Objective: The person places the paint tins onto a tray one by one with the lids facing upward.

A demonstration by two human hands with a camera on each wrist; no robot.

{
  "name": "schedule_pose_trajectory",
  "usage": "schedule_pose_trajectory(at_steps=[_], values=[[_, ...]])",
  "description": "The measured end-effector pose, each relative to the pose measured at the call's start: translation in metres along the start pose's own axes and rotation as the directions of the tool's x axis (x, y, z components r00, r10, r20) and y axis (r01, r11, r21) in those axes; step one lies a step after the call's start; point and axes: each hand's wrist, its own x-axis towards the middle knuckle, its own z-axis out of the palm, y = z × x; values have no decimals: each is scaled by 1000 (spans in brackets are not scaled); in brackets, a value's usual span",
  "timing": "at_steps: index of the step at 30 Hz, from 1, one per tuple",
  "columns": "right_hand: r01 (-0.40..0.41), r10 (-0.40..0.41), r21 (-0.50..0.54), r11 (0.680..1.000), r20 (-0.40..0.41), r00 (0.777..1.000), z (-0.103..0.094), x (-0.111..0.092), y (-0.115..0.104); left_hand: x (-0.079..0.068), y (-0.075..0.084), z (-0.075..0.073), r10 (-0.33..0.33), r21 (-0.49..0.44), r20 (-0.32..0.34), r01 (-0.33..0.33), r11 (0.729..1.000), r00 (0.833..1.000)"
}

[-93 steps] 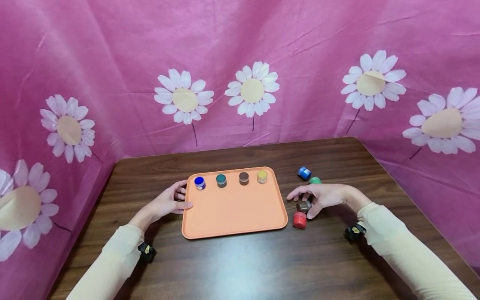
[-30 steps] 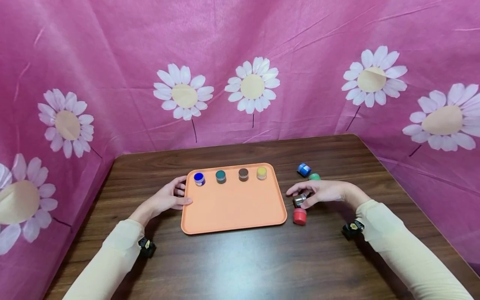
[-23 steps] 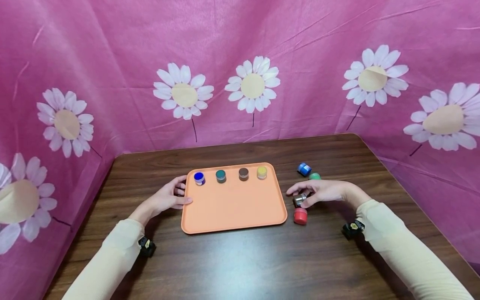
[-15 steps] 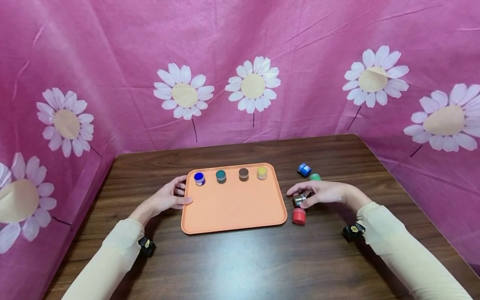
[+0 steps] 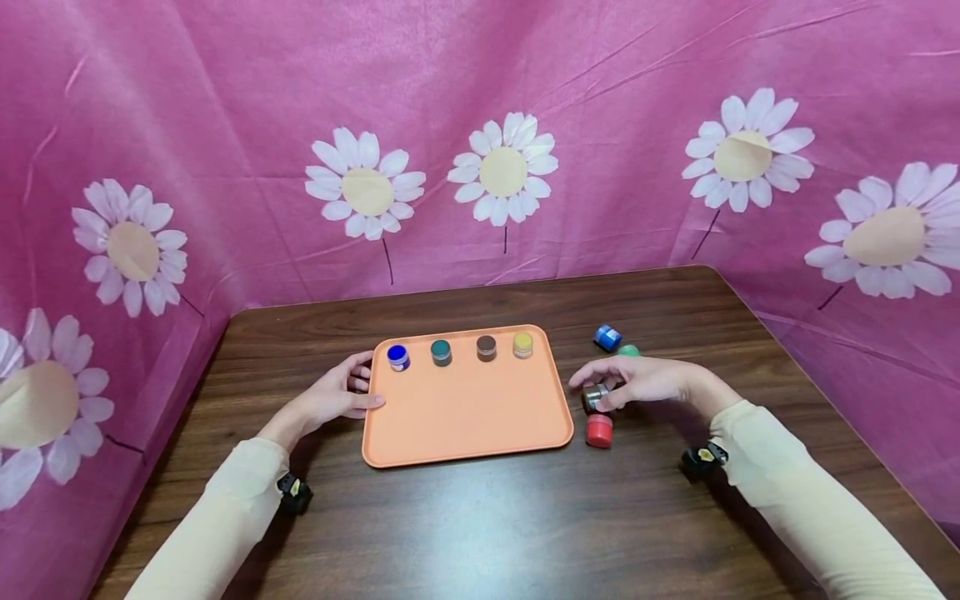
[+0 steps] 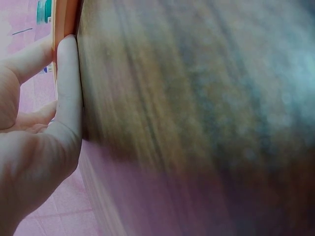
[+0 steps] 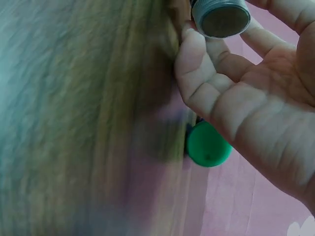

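My left hand [image 5: 333, 393] holds the left edge of an orange tray [image 5: 465, 421], thumb over the rim and the other fingers along its outer side. Just beyond the tray's right edge, my right hand [image 5: 651, 381] grips a small brown paint jar [image 5: 593, 399] between thumb and fingers. In the right wrist view the jar's dark end [image 7: 225, 22] faces the camera. A red paint jar [image 5: 598, 431] lies just in front of it. Behind the right hand are a green jar [image 5: 628, 351], partly hidden, and a blue jar [image 5: 607, 337] on its side.
Along the tray's far side stand a dark blue jar [image 5: 398, 357], a dark green jar [image 5: 441, 352], a brown jar [image 5: 486, 347] and a yellow jar [image 5: 522, 345]. A pink flowered cloth [image 5: 600, 217] hangs behind the wooden table [image 5: 480, 525].
The right hand's brown jar has turned and shifted slightly left towards the tray, with the thumb now more over it. The left hand and tray stay in place.
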Motion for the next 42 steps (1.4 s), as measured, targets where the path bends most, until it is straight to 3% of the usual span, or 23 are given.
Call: schedule_pose_trajectory(at_steps=[7, 23, 42], values=[[-16, 17, 62, 998, -23, 1000, -2, 3, -23, -1, 1, 0, -2, 14, 0, 2, 1000, 1000], [123, -123, 10, 992, 34, 992, 2, 35, -67, -4, 4, 3, -5, 5, 7, 5, 1000, 1000], [215, -221, 65, 974, 101, 970, 27, 82, -113, -4, 2, 2, 3, 2, 1, -3, 1000, 1000]])
